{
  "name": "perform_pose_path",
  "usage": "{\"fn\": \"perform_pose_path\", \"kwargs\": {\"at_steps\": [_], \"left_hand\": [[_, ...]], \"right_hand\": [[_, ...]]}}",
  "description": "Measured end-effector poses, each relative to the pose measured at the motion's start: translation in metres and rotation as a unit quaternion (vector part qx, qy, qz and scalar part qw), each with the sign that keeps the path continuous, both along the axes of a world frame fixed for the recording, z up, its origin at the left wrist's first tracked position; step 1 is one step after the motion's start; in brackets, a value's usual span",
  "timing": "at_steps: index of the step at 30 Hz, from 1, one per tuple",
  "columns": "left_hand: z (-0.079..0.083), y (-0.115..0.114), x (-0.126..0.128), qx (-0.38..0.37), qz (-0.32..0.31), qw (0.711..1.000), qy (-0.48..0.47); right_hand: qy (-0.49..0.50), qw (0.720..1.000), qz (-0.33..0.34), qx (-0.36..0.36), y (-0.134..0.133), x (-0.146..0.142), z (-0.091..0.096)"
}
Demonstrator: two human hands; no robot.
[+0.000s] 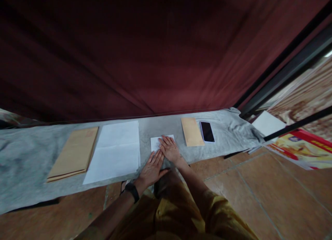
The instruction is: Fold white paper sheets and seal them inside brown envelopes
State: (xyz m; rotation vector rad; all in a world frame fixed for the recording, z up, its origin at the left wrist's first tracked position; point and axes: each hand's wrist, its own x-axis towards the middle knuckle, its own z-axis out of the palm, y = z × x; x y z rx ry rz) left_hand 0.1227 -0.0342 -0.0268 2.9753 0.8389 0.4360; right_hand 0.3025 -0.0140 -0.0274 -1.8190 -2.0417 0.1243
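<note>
A small folded sheet of white paper [155,143] lies on the grey cloth in front of me. My right hand [169,150] rests flat across its right part, fingers stretched out. My left hand [152,169], with a dark watch on the wrist, lies palm down at the paper's near edge, its fingertips touching my right hand and its thumb spread. To the left is a stack of large white sheets [116,150]. A small tan envelope [192,131] lies to the right of the hands.
Large brown envelopes [74,150] lie stacked at the left of the narrow cloth-covered bench [153,124]. A phone [207,132] sits right of the tan envelope. Behind hangs a dark red curtain [166,60]. A colourful printed box [303,148] is beyond the bench's right end.
</note>
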Motion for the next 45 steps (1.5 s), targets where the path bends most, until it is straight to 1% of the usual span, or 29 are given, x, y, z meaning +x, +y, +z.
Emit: {"fn": "perform_pose_path", "kwargs": {"at_steps": [3,7,12,16,18,20,22,24,27,30,33,36,38,40,42,45], "left_hand": [[-0.007,0.001,-0.001,0.01,0.001,1.0,-0.015],[-0.013,-0.001,-0.002,0.01,0.024,0.999,-0.022],[-0.011,-0.006,-0.002,-0.007,0.047,0.999,-0.027],[-0.01,-0.007,-0.003,-0.044,0.06,0.996,-0.054],[-0.01,-0.004,-0.002,-0.07,0.081,0.991,-0.082],[-0.012,0.001,-0.001,-0.094,0.118,0.981,-0.12],[-0.014,0.009,0.0,-0.111,0.155,0.969,-0.157],[-0.016,0.018,0.002,-0.124,0.184,0.957,-0.185],[-0.019,0.029,0.006,-0.137,0.222,0.943,-0.206],[-0.021,0.034,0.011,-0.143,0.244,0.937,-0.207],[-0.021,0.032,0.013,-0.143,0.24,0.937,-0.208],[-0.021,0.031,0.012,-0.155,0.228,0.932,-0.237],[-0.02,0.031,0.011,-0.175,0.225,0.92,-0.269],[-0.019,0.033,0.011,-0.205,0.229,0.9,-0.31],[-0.016,0.037,0.011,-0.241,0.245,0.866,-0.363],[-0.01,0.045,0.013,-0.3,0.291,0.798,-0.434]], "right_hand": [[-0.01,1.0,-0.01,0.006,0.0,0.008,-0.002],[-0.008,0.999,-0.033,0.012,-0.003,0.014,-0.005],[-0.009,0.999,-0.051,0.017,-0.006,0.017,-0.008],[-0.007,0.997,-0.071,0.033,-0.007,0.019,-0.011],[0.001,0.995,-0.09,0.046,-0.008,0.02,-0.013],[0.012,0.991,-0.121,0.06,-0.009,0.022,-0.015],[0.022,0.986,-0.152,0.072,-0.009,0.023,-0.018],[0.026,0.983,-0.164,0.076,-0.009,0.023,-0.019],[0.031,0.984,-0.155,0.081,-0.01,0.024,-0.02],[0.056,0.984,-0.144,0.09,-0.01,0.026,-0.019],[0.084,0.982,-0.138,0.093,-0.009,0.028,-0.017],[0.11,0.982,-0.132,0.077,-0.009,0.03,-0.015],[0.129,0.981,-0.13,0.067,-0.01,0.031,-0.013],[0.152,0.978,-0.128,0.066,-0.01,0.032,-0.013],[0.184,0.972,-0.13,0.074,-0.009,0.033,-0.014],[0.236,0.958,-0.144,0.08,-0.009,0.034,-0.018]]}}
